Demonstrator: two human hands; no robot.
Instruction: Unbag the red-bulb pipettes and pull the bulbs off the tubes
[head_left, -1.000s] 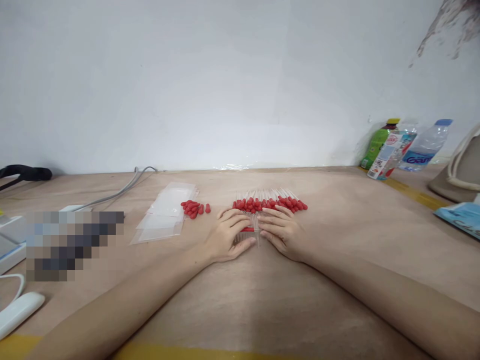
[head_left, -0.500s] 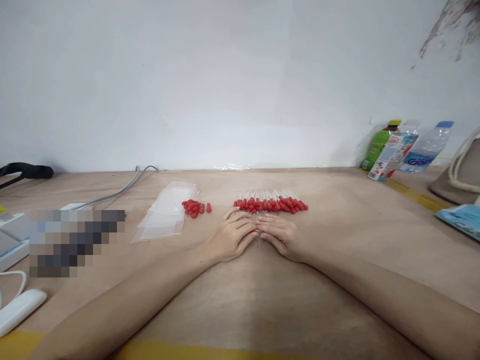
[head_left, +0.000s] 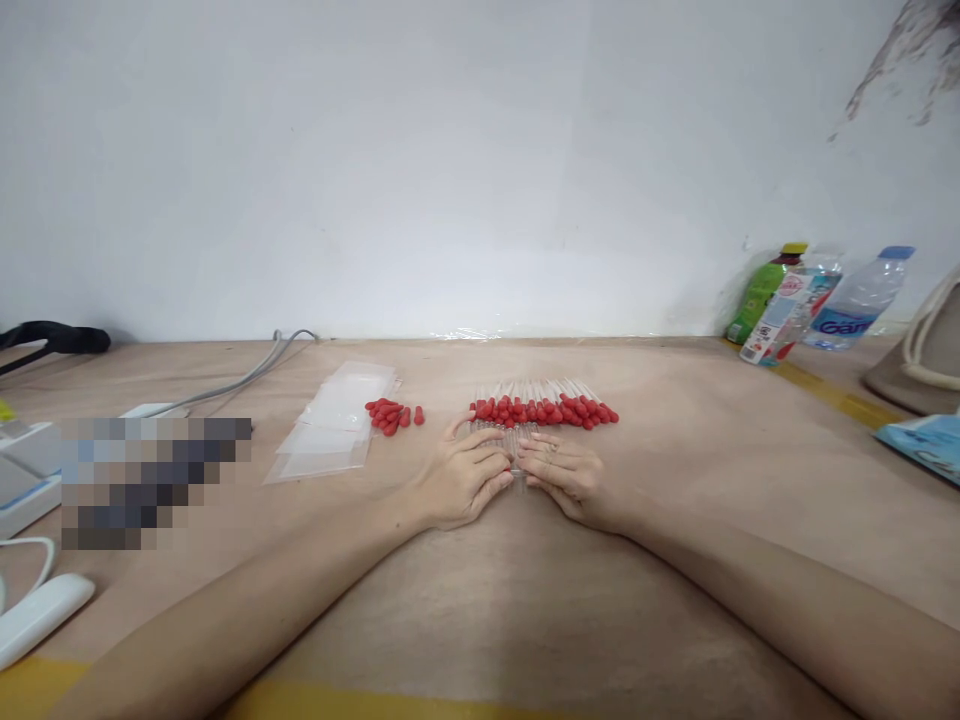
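Fingers of the left hand (head_left: 466,474) and right hand (head_left: 568,472) curve over clear tubes (head_left: 516,434) lying on the table (head_left: 480,610), both sets of fingertips near each other; whether either pinches a tube, I cannot tell. Just beyond, toward the table's far edge, lies a row of red-bulbed droppers (head_left: 559,410). Toward the left edge come loose red bulbs (head_left: 388,414), then plastic bags (head_left: 337,420) touching or just beside them.
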